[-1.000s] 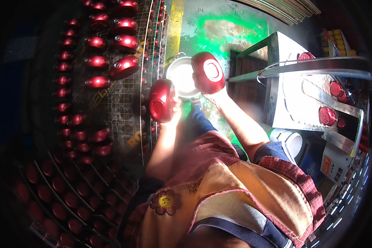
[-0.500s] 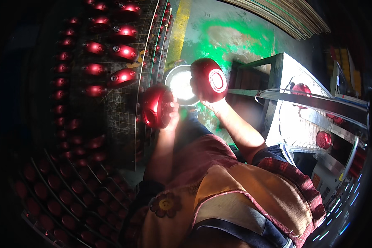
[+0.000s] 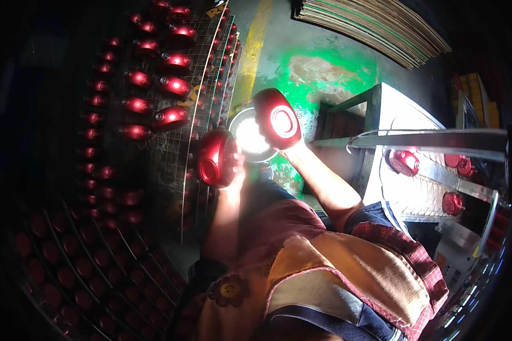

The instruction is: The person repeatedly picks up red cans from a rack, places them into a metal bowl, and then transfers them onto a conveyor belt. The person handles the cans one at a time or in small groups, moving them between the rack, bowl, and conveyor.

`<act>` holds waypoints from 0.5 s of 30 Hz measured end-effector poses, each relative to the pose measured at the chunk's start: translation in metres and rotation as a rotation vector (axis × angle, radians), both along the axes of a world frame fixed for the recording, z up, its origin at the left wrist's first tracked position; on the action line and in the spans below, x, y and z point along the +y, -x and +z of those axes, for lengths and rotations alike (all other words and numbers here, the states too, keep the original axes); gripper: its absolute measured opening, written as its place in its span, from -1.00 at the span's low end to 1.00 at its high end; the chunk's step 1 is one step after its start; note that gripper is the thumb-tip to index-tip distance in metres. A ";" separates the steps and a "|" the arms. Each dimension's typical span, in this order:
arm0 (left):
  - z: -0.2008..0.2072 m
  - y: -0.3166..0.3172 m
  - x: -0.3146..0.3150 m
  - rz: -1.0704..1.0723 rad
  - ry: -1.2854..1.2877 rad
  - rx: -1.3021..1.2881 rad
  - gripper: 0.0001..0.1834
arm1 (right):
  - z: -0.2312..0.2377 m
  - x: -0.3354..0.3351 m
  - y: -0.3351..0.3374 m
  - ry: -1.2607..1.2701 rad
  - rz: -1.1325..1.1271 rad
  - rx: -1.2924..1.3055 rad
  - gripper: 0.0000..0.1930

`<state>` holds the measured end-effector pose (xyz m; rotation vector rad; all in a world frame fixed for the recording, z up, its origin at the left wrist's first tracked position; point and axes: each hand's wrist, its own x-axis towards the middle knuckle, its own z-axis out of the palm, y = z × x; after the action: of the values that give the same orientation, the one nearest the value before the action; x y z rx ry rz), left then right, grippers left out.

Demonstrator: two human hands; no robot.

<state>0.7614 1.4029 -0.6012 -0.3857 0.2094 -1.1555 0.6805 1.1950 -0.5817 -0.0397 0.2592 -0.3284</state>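
My left hand [image 3: 236, 173] grips a glossy red rounded vessel [image 3: 211, 162] from its right side, fingers on its darker face. A ring-shaped recess shows on the vessel's near left side. Higher and to the right, my right hand [image 3: 292, 151] holds a second red rounded vessel [image 3: 273, 116] from below. Its flat face, marked with bright pale rings, is turned toward the right. The two vessels are apart. Between and behind them glows a round white lamp [image 3: 247, 133], partly covered by the right vessel. Some fingers of both hands are hidden.
On the left stands a dark gridded board [image 3: 170, 142] with rows of similar red vessels [image 3: 173, 86]. More sit on a dark rack [image 3: 68, 278] at lower left. A white-topped bench [image 3: 392, 108] with a metal rail and red vessels [image 3: 404, 162] is at right. Stacked sheets [image 3: 375, 28] lie far back.
Both hands keep their vessels. The right one has shifted slightly left and tilted relative to the lamp. A red vessel on the right bench has come nearer. The whole view has shifted slightly.
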 end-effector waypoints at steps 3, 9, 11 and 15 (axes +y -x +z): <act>0.010 0.021 0.010 -0.022 -0.029 -0.018 -0.12 | 0.001 0.008 0.029 0.660 0.012 0.302 -0.54; 0.037 0.085 0.042 -0.051 -0.043 -0.075 -0.10 | 0.043 0.031 0.123 -0.158 -0.059 -0.035 -0.59; 0.048 0.110 0.052 -0.058 -0.021 -0.128 -0.09 | 0.064 0.044 0.170 -0.062 -0.107 0.077 -0.59; 0.059 0.169 0.070 -0.087 -0.016 -0.189 -0.14 | 0.088 0.069 0.263 -0.150 -0.166 0.070 -0.59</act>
<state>0.5920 1.4727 -0.5418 -0.2533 0.0701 -1.2677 0.4175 1.2638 -0.4936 0.1193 0.3570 -0.4726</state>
